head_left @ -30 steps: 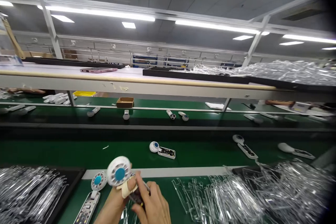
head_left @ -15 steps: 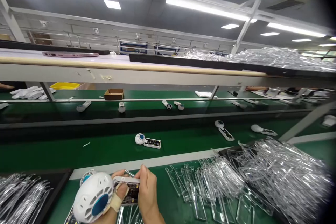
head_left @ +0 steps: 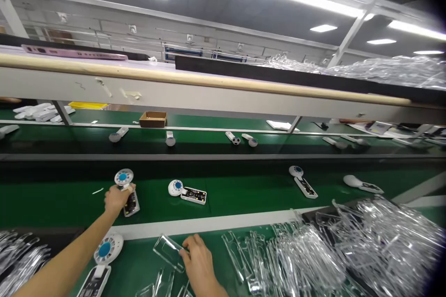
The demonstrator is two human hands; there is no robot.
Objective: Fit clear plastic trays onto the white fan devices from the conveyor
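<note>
My left hand (head_left: 118,198) reaches out over the green belt, its fingers closed on the neck of a white handheld fan (head_left: 124,177). That fan has a round vented head with a blue centre and an open handle showing a dark circuit board. Near the front edge, my right hand (head_left: 199,260) pinches a clear plastic frame (head_left: 170,253) by its right side. On the bench between my arms lies another open-handled fan (head_left: 107,248), its lower end cut off by the picture. Some loose clear frames (head_left: 163,283) lie below my right hand.
A heap of clear frames (head_left: 379,246) spreads at the right, and more lie in a black tray (head_left: 66,236) at the left. Further fans (head_left: 193,195) rest on the belt. A shelf (head_left: 209,90) crosses above; a brown box (head_left: 153,119) stands behind.
My left hand has moved forward and left, carrying the fan from close by onto the belt. My right hand has come away from the fan and now holds a clear frame lower down.
</note>
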